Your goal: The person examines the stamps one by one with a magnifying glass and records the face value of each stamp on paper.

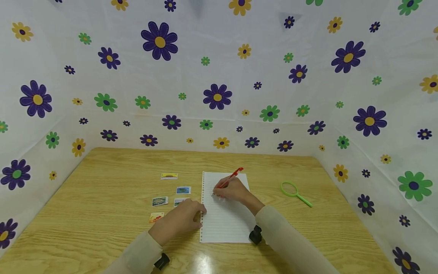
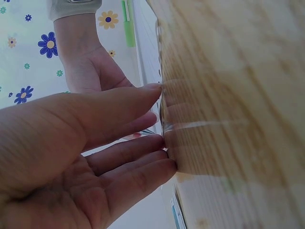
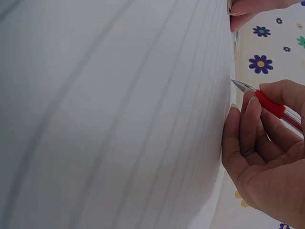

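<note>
A lined, loose-leaf sheet of paper (image 1: 226, 224) lies on the wooden table, its punched holes along the left edge. My right hand (image 1: 232, 189) pinches a red pen (image 1: 237, 172) over the upper part of the sheet. In the right wrist view the metal tip of the pen (image 3: 270, 103) points at the paper, and the outer fingers curl beneath the grip. With fingertips down at the sheet's left edge, my left hand (image 1: 183, 217) holds nothing. The left wrist view shows its thumb (image 2: 124, 102) and fingers extended to the tabletop.
Several small picture cards, among them a yellow one (image 1: 169, 176) and a blue one (image 1: 183, 190), lie left of the paper. A green magnifying glass (image 1: 303, 200) rests on the right. White flower-print cloth (image 1: 191, 76) stands around the table (image 1: 113, 190) at the back and sides.
</note>
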`<state>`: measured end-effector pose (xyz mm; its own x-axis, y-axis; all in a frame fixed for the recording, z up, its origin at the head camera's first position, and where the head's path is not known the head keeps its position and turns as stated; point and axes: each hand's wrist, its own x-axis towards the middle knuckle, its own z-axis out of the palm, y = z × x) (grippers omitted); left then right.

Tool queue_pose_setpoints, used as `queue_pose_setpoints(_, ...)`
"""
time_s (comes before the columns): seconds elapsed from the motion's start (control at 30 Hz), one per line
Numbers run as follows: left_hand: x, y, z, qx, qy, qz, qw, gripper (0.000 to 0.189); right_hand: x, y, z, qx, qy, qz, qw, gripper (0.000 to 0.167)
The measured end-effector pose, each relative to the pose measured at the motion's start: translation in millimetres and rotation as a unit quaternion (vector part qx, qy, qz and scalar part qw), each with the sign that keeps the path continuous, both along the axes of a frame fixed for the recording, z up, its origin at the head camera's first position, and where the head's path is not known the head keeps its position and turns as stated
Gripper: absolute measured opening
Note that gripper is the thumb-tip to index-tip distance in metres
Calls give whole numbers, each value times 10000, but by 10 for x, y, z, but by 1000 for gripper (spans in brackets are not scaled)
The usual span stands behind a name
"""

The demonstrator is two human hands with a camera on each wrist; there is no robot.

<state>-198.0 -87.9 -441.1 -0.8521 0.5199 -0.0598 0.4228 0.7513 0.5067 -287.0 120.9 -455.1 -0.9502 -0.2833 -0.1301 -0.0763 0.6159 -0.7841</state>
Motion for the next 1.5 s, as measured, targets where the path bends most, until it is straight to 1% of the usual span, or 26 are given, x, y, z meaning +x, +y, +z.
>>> queue_pose_setpoints(0.33,6,-4,5,5,15,-5,10000,31,2,-7,-5,30,5,-21,10000,14)
queue_pose_setpoints(0.73,0,-4,7,25,-45,5,10000,32,-15,12,2,-43,-80,94,9999,14)
queue_pose_setpoints(0.97,4,3,5,12,-109,45,9999,33,-41,50,-2,-98,-186,-69,9998,12)
queue_pose_setpoints(1.13,7,5,6,5,-144,88,9999,33,-42,48,4,-163,-134,-45,9998,12)
queue_pose_setpoints(1.37,-5,-1,-8,8,-44,0,10000,33,-33,53,-4,-20,37,-58,10000,11)
queue_pose_setpoints(1.5,-10,-4,-11,-17,-8,-5,10000,33,-37,61,-2,-136,37,130,9998,11)
